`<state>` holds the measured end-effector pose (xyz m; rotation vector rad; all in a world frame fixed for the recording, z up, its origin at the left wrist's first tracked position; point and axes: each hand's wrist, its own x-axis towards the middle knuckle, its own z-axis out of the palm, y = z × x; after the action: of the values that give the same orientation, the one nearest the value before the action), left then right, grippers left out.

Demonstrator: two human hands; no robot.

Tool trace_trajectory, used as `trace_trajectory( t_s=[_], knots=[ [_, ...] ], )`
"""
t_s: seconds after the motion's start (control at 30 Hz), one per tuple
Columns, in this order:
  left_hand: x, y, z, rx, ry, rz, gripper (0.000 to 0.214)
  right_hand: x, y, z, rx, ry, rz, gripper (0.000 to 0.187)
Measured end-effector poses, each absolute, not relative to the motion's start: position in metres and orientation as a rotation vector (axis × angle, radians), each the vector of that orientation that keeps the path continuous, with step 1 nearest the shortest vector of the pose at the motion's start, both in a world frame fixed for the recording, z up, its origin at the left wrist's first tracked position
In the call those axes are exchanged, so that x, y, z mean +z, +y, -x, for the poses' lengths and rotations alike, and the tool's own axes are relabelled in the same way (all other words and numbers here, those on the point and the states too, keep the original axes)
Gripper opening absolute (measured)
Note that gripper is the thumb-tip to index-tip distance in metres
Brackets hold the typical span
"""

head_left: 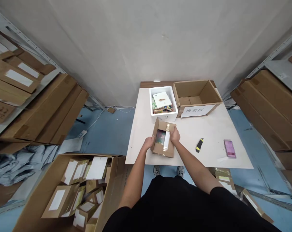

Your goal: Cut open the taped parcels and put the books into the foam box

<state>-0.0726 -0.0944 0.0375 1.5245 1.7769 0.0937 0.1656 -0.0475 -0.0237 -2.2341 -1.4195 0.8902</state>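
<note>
A small brown cardboard box [162, 150], taped and bearing a white label, is between my two hands at the front of the white table. Its top is partly open, and a dark item with green and red print [160, 137] shows inside. My left hand [149, 142] grips the box's left side. At its upper right edge, my right hand [175, 134] is closed on the cardboard. Right of the box lies a black and yellow box cutter [199, 145]. Behind it stands a white foam bin [164, 117] holding cards or booklets [161, 99].
An open cardboard box with a handwritten sign [195, 111] stands at the table's back. A pink, pixelated item [229, 149] lies on the right. Left of the table [141, 129], a large carton [117, 174] holds several parcels. Shelves with boxes [46, 109] flank both sides.
</note>
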Motion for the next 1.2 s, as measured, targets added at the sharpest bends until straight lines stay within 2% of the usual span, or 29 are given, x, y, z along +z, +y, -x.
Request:
trace_trajectory(
  t_s=[0.03, 0.13, 0.2, 0.27, 0.33, 0.4, 0.47, 0.6, 0.7, 0.8, 0.9, 1.0, 1.03, 1.13, 1.2],
  knots=[
    [0.036, -0.095, 0.079, 0.113, 1.764, -1.516, 0.060, -0.023, -0.053, -0.156, 0.868, -1.446, 2.263, 0.080],
    [0.030, -0.101, 0.093, 0.163, 1.748, -1.512, 0.048, -0.021, -0.061, -0.133, 0.840, -1.475, 2.339, 0.111],
    [0.025, -0.107, 0.099, 0.218, 1.826, -1.502, 0.042, -0.020, -0.061, -0.132, 0.890, -1.413, 2.274, 0.119],
    [0.021, -0.112, 0.100, 0.282, 1.962, -1.497, 0.055, -0.017, -0.060, -0.146, 0.986, -1.320, 2.073, 0.108],
    [0.017, -0.115, 0.098, 0.332, 2.071, -1.569, 0.072, -0.014, -0.062, -0.171, 1.066, -1.237, 1.837, 0.088],
    [0.014, -0.116, 0.091, 0.345, 2.066, -1.749, 0.072, -0.011, -0.068, -0.203, 1.119, -1.160, 1.707, 0.072],
    [0.012, -0.116, 0.080, 0.282, 1.903, -1.972, 0.062, -0.011, -0.077, -0.232, 1.152, -1.033, 1.704, 0.067],
    [0.010, -0.116, 0.060, 0.105, 1.363, -2.231, 0.054, -0.014, -0.096, -0.263, 1.067, -0.931, 2.015, 0.080],
    [0.011, -0.121, 0.064, 0.187, 1.258, -2.146, 0.044, -0.015, -0.103, -0.261, 0.812, -1.115, 2.231, 0.090],
    [0.012, -0.133, 0.087, 0.277, 1.195, -2.008, 0.041, -0.013, -0.105, -0.247, 0.593, -1.377, 2.209, 0.080],
    [0.006, -0.154, 0.109, 0.229, 1.148, -2.019, 0.032, -0.012, -0.105, -0.226, 0.554, -1.670, 2.059, 0.065],
    [-0.006, -0.176, 0.113, 0.179, 1.185, -2.138, 0.059, -0.013, -0.104, -0.200, 0.672, -1.905, 1.907, 0.063],
    [-0.011, -0.182, 0.110, 0.182, 1.211, -2.173, 0.058, -0.014, -0.104, -0.189, 0.709, -1.968, 1.874, 0.065],
    [-0.023, -0.195, 0.096, 0.244, 1.333, -2.212, 0.026, -0.022, -0.105, -0.158, 0.774, -2.162, 1.805, 0.075],
    [-0.028, -0.199, 0.088, 0.288, 1.411, -2.206, 0.014, -0.030, -0.105, -0.141, 0.822, -2.266, 1.805, 0.087]
  ],
)
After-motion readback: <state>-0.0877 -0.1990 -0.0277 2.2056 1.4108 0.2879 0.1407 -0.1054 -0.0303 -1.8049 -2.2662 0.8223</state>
